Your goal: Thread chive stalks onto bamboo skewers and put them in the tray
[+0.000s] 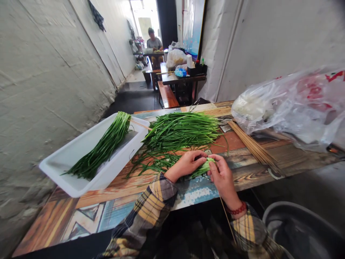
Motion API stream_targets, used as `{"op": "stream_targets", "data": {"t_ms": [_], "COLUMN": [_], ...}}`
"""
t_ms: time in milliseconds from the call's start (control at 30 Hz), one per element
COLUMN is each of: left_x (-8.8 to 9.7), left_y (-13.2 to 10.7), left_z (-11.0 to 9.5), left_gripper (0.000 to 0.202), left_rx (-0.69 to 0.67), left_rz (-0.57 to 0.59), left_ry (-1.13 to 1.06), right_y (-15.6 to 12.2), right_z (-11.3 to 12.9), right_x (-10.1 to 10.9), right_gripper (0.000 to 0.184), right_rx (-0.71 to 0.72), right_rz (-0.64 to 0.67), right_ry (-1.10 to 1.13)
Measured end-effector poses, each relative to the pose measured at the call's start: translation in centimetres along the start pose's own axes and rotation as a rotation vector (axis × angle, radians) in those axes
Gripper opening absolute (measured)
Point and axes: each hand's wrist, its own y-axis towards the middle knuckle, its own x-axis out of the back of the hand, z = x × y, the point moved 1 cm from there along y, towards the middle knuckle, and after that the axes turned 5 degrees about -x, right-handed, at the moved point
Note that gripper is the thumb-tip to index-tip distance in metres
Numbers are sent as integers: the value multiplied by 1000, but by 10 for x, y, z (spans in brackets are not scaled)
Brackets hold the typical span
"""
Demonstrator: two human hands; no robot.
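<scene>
The left hand point(188, 164) and right hand point(222, 177), fingers curled closed, pinch the pale ends of a small bunch of slender green chives point(206, 166), near the front edge of a multicoloured, plank-patterned counter point(196, 198). A thin tan wooden stick point(228, 220) extends below the right hand; its grip is hidden. The stems are probably light, limp and easily bruised, best held gently at the firmer pale ends.

A plastic bag point(291, 109) is lying at right; a grey tub point(309, 230) is standing lower. Farther off, a table point(168, 76) is holding a white bag point(175, 58) and a blue packet point(180, 72) beside a bench point(167, 94). A person point(153, 43) is sitting beyond; a cloth point(97, 16) is hanging left.
</scene>
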Motion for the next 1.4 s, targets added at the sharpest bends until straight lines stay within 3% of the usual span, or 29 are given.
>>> {"op": "stream_targets", "data": {"t_ms": [133, 267, 467, 733, 1033, 1400], "left_x": [3, 12, 13, 11, 6, -6], "left_y": [2, 4, 6, 5, 2, 0], "left_z": [2, 7, 15, 16, 18, 11], "left_gripper": [29, 32, 34, 42, 49, 48], "left_rx": [31, 106, 157, 142, 202, 164], "left_rz": [66, -57, -166, -18, 25, 118], "left_ry": [-13, -58, -101, -174, -307, -335], "right_y": [-1, 0, -2, -7, -8, -9], "right_z": [7, 6, 2, 15, 8, 8], "right_x": [0, 2, 7, 6, 6, 7], "right_gripper": [43, 51, 37, 28, 30, 27], "right_rx": [0, -35, 59, 235, 249, 255], "right_rz": [49, 75, 108, 85, 39, 10], "right_ry": [89, 172, -118, -341, -417, -421]}}
